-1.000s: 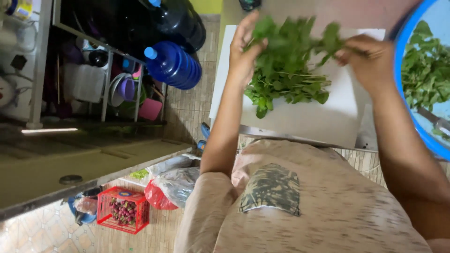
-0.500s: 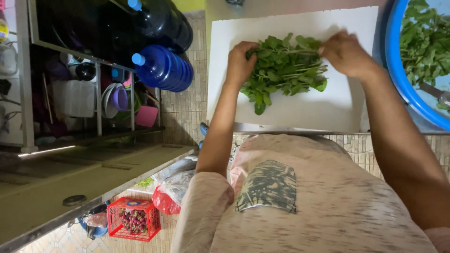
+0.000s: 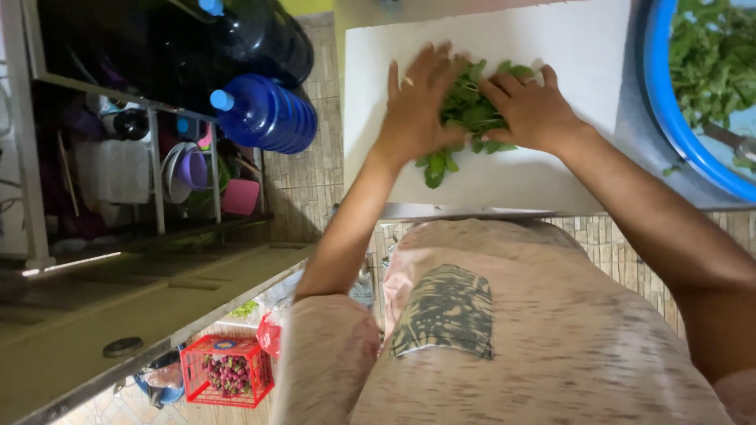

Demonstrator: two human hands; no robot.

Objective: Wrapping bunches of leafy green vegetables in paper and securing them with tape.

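A bunch of green leafy herbs [image 3: 466, 106] lies on a white cutting board [image 3: 551, 47] on the counter. My left hand [image 3: 416, 106] presses flat on the left part of the bunch, fingers spread. My right hand [image 3: 531, 110] lies palm down on the right part of it, fingers pointing left. Both hands cover most of the leaves; a few stick out below and between them.
A blue basin [image 3: 669, 102] with more greens in water stands at the right. To the left stand blue water jugs [image 3: 264, 114] and a dish rack [image 3: 118, 157]. A red basket [image 3: 227, 371] of small reddish bulbs sits on the tiled floor.
The herb bunch, held up a second ago, came down onto the board. Both hands went from gripping its ends to pressing flat on top of it.
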